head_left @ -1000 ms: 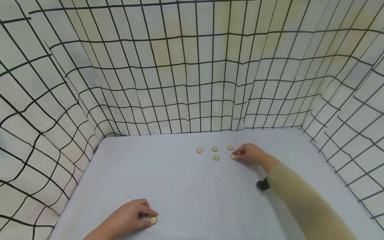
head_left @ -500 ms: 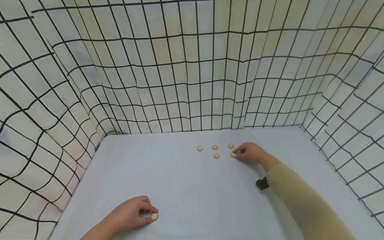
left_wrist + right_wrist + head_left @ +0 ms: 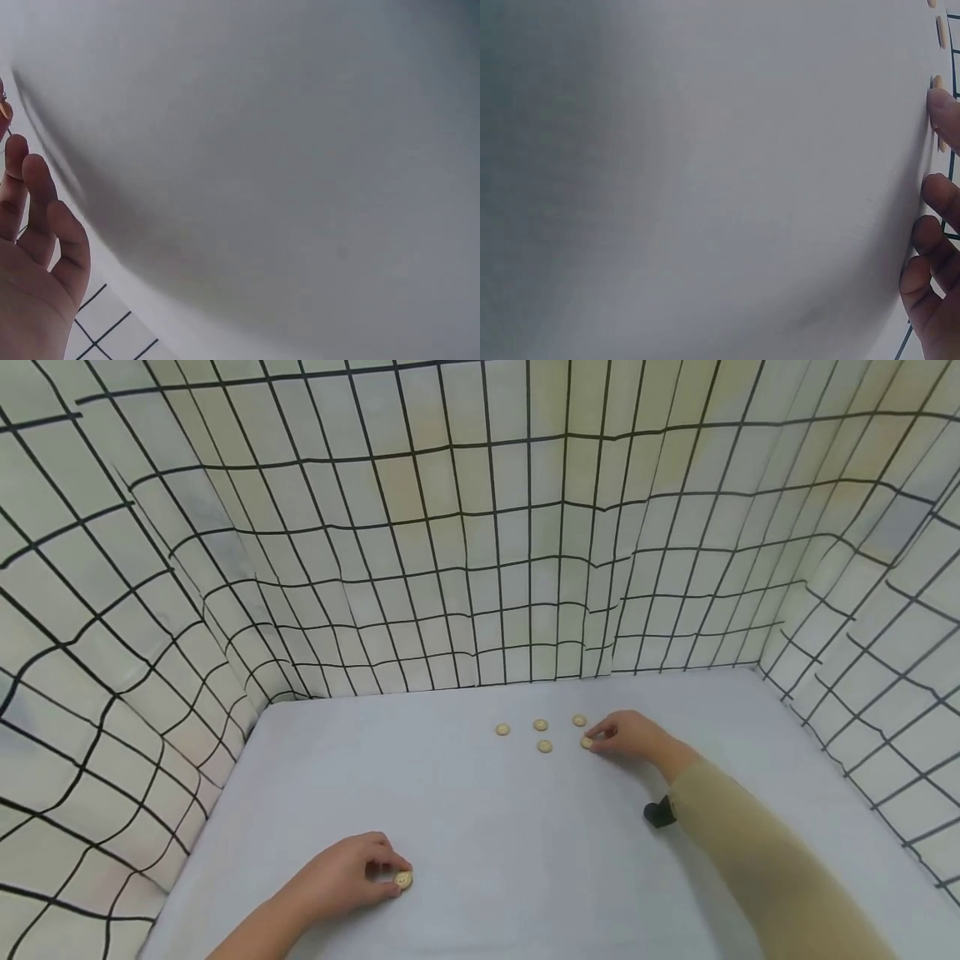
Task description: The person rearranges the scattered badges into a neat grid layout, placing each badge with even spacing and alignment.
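Observation:
Near the front left of the table, my left hand (image 3: 345,875) pinches a round cream button (image 3: 403,881) between thumb and forefinger, its holed face toward the head camera. The same button (image 3: 5,109) shows at the edge of the left wrist view, beyond my loosely bent other fingers. At the back right, my right hand (image 3: 632,737) has thumb and forefinger on another such button (image 3: 587,742), right at the tabletop. Close by, several matching buttons lie flat in two short rows: a left one (image 3: 503,729), a middle one (image 3: 541,725), a right one (image 3: 580,720) and a nearer one (image 3: 544,747).
A white cloth covers the table (image 3: 480,827). Pale walls with a black grid (image 3: 480,560) stand along its back and both sides. A small black device (image 3: 660,812) sits under my right wrist, by the beige sleeve (image 3: 757,852).
My left hand has moved a little forward and to the right, carrying its button. My right hand stays at its button; the view has shifted slightly.

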A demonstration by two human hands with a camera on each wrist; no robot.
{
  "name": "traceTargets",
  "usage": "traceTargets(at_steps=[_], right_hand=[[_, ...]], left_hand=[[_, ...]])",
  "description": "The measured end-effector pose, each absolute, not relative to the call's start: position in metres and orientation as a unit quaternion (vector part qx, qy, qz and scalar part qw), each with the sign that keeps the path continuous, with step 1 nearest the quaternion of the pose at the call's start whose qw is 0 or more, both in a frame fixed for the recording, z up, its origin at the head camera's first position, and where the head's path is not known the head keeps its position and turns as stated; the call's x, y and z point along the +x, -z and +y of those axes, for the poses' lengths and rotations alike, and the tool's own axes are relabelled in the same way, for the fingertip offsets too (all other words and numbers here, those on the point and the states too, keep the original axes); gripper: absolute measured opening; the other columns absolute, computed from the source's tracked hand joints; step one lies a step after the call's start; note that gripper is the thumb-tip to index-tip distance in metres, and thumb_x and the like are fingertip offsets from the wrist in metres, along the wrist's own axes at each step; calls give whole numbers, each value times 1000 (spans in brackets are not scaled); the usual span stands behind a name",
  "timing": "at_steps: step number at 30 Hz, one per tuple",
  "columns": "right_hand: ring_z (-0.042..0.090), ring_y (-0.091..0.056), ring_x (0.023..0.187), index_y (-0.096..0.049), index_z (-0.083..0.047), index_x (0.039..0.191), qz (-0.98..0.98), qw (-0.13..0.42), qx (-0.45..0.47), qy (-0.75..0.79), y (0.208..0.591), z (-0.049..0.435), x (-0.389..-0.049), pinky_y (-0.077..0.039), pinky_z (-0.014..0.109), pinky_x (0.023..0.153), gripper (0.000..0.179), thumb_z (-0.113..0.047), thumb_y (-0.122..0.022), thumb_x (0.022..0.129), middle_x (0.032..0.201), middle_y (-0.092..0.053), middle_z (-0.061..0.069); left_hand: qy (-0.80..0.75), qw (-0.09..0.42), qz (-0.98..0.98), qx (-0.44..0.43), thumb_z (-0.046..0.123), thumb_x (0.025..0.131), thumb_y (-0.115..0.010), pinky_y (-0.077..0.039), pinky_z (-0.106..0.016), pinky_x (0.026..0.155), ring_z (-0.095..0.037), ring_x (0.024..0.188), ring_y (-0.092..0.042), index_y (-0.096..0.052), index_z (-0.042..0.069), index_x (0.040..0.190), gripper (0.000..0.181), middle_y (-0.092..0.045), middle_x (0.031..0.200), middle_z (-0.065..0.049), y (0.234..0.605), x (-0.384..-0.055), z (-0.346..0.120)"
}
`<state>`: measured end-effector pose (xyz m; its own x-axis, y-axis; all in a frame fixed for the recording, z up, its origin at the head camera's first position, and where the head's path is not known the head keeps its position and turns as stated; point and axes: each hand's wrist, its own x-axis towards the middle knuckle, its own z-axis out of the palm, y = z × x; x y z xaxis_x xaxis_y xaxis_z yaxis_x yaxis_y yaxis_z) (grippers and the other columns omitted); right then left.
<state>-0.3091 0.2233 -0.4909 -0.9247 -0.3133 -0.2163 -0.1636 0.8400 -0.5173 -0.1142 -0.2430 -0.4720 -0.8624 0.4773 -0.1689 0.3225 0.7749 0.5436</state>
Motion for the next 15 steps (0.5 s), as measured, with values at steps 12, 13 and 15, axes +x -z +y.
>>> traceTargets(at_steps=[12, 13, 15], right_hand=[[28, -57, 109, -76, -20, 112, 947, 150, -123, 256, 487, 226, -308, -43, 49, 95, 28, -32, -77, 87, 115, -67, 7], [28, -57, 109, -76, -20, 112, 947, 150, -123, 258, 487, 225, -308, -43, 50, 95, 28, -32, -77, 86, 116, -67, 8], [29, -58, 111, -76, -19, 112, 945, 150, -125, 263, 488, 222, -308, -44, 49, 96, 28, -31, -77, 86, 117, -68, 8]], left_hand=[[-231, 111, 953, 163, 23, 82, -81, -44, -31, 70, -9, 78, -51, -77, 27, 100, 18, -57, 83, 13, 469, -184, -201], [-234, 114, 953, 157, 23, 83, -81, -44, -31, 70, -9, 78, -51, -77, 27, 100, 18, -57, 83, 12, 470, -190, -197], [-237, 121, 953, 146, 24, 84, -80, -44, -32, 72, -10, 79, -51, -77, 26, 100, 17, -57, 83, 10, 471, -202, -191]])
